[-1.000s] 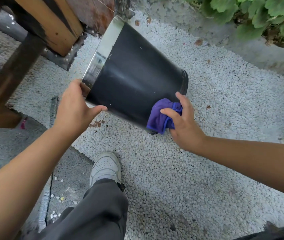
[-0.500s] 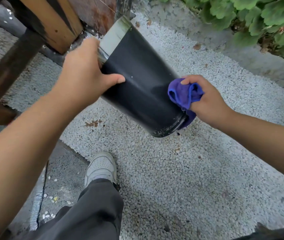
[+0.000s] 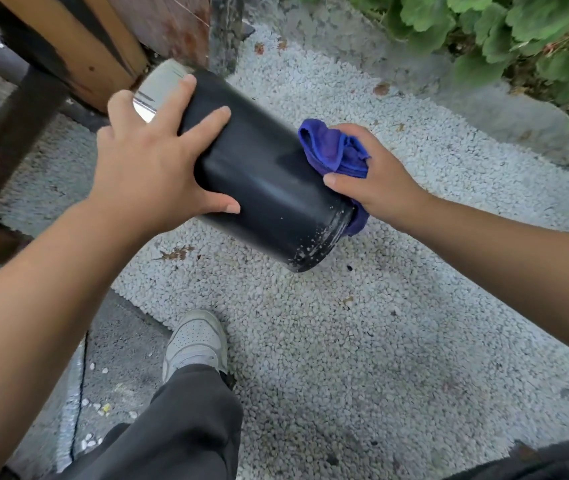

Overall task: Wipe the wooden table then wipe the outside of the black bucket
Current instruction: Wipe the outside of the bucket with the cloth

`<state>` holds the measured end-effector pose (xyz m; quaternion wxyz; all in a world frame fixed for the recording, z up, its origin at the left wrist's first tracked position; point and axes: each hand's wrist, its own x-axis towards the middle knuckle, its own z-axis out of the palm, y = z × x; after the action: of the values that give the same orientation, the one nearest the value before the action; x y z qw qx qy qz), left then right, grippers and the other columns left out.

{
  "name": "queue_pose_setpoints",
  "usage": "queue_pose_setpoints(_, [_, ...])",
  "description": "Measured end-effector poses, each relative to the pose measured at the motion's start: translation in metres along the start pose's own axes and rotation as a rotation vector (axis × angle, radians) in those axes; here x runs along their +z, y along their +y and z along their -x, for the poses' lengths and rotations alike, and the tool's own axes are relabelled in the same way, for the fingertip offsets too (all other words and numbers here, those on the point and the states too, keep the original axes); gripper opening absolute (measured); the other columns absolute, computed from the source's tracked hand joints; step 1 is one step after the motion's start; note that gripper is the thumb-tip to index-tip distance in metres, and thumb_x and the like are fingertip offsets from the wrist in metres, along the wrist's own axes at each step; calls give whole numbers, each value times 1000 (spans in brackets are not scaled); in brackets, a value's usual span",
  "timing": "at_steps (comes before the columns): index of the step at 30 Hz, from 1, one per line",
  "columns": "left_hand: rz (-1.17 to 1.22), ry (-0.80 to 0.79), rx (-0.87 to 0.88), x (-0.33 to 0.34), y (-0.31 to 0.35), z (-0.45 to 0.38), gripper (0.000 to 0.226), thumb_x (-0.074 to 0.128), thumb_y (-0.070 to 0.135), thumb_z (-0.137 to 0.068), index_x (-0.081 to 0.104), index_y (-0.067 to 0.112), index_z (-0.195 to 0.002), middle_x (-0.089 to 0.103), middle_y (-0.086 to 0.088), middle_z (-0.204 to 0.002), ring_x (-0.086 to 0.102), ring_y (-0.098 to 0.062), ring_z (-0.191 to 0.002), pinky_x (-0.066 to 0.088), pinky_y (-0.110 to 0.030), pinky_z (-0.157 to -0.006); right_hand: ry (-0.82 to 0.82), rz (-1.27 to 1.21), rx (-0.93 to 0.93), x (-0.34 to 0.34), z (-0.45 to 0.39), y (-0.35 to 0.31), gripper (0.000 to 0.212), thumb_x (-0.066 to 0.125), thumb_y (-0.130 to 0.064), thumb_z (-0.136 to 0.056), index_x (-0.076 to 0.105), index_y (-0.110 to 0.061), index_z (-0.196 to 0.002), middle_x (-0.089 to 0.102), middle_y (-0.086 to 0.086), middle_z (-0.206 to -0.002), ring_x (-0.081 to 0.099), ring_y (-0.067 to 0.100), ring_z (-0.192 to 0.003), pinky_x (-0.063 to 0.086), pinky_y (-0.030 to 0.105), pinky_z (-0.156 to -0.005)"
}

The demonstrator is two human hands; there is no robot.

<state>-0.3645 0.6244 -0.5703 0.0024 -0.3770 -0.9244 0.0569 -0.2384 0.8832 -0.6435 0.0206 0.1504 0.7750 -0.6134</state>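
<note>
While left hand (image 3: 151,161) grips tilted black bucket (image 3: 269,181), right hand (image 3: 376,174) clutches purple cloth (image 3: 335,150); base speckled white.

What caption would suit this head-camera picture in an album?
Left hand steadies a tilted black bucket while the right hand wipes its side with a blue cloth.

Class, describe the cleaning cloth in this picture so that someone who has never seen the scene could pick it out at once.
Start at the black bucket, held tipped above the white gravel. At its far, lower end the right hand presses a bunched cloth against the side. It is the only vivid blue-purple thing here, soft and crumpled beside the smooth dark bucket.
</note>
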Motion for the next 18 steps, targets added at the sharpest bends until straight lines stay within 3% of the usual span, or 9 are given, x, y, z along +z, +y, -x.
queue_pose_setpoints(3, [9,-19,-38,-1,0,-3,113,57,85,-50,35,36,-150,24,-6,-162,32,-61,-120,42,-66,-86,25,111,-86,9,6,-7,51,71,-37,-72,49,-55,-114,61,-22,-113,60,-1,-103,43,16,-90])
queue_pose_setpoints(5, [12,-34,-54,-3,3,-3,114,57,85,-49,34,37,-150,24,-6,-162,31,-61,-122,42,-67,-85,62,238,-184,18,15,-9,53,69,-41,-72,49,-49,-120,57,-19,-116,55,-1,-107,39,12,-91])
queue_pose_setpoints(6, [19,-35,-59,-4,5,-4,114,58,85,-49,34,38,-150,23,-5,-162,31,-61,-122,42,-67,-85,76,304,-255,23,20,-7,54,69,-41,-73,50,-44,-123,56,-14,-119,52,4,-114,38,16,-97])
queue_pose_setpoints(8, [34,-35,-71,-6,9,-4,114,62,83,-48,34,39,-149,22,-4,-163,30,-60,-124,41,-68,-86,88,433,-427,32,32,1,55,71,-32,-75,51,-31,-126,57,1,-124,45,22,-128,37,43,-108])
queue_pose_setpoints(10, [20,-40,-76,-8,16,-5,115,68,81,-48,33,40,-149,19,-2,-163,29,-59,-125,40,-68,-86,87,572,-530,37,40,9,56,68,-25,-75,47,-30,-127,57,9,-130,38,37,-135,34,62,-103])
queue_pose_setpoints(13, [-4,-43,-53,-12,21,-10,115,73,79,-49,33,40,-149,17,-2,-164,30,-59,-125,41,-67,-85,86,763,-662,36,51,21,55,64,-27,-75,47,-33,-127,49,3,-138,36,41,-135,36,65,-92])
queue_pose_setpoints(15, [-23,-49,-35,-16,23,-14,115,72,80,-50,32,40,-150,15,-1,-165,30,-58,-126,41,-67,-86,40,901,-751,38,59,29,56,66,-30,-74,48,-36,-126,43,-4,-140,34,38,-134,32,68,-93])
queue_pose_setpoints(18, [-47,-70,-47,-19,30,-23,114,67,82,-51,30,40,-151,11,-1,-166,27,-56,-129,40,-66,-89,3,1057,-850,41,64,38,54,70,-27,-71,53,-38,-121,52,-6,-137,36,34,-133,24,74,-97])
